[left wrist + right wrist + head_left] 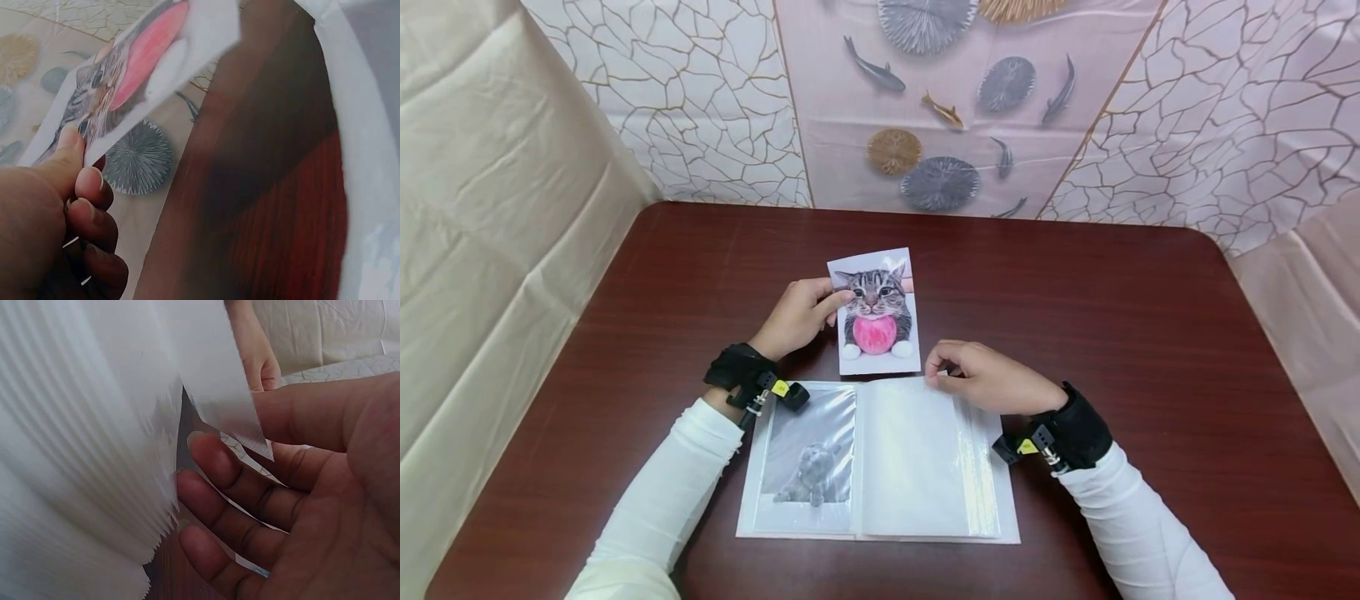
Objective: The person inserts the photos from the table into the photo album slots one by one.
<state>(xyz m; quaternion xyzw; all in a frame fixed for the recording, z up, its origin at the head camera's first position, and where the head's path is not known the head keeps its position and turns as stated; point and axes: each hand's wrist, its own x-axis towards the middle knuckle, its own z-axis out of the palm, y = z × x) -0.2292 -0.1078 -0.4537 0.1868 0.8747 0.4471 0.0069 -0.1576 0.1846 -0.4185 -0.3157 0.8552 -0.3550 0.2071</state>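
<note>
My left hand pinches a photo card by its left edge, thumb on the front. The card shows a tabby cat with a pink ball and is tilted up above the far edge of a photo album. In the left wrist view, the thumb lies flat on the card and the other fingers curl beneath. My right hand pinches the top corner of a clear sleeve page. Its thumb and index finger hold that sleeve in the right wrist view, beside many layered page edges.
The album lies open on a dark red-brown wooden table. Its left page holds a greyish picture under glossy film. Patterned cloth hangs behind the table, and plain pale cloth at the left side.
</note>
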